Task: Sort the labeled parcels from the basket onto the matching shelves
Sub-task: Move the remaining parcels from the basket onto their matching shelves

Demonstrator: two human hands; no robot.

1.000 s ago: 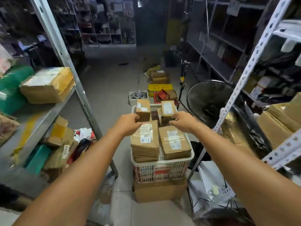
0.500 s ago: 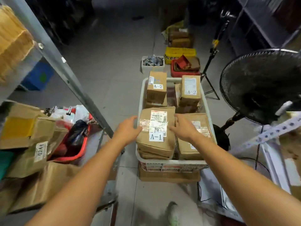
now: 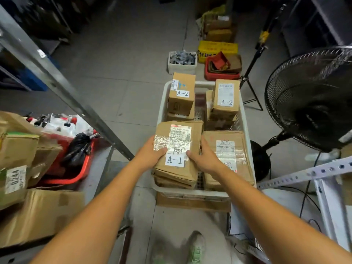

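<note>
Since half a second ago both hands have closed on the A-1 parcel, and the thumbs now lie on its top face. The left hand grips its left edge and the right hand its right edge (the fingers beneath are hidden), so the parcel sits between them. It lies flat on top of a stack in the near-left corner of the white basket. Its long axis runs away from the person, with the label at the near end reading upright. Just to its right lies another flat parcel. At the far end stand two A-2 boxes.
</note>
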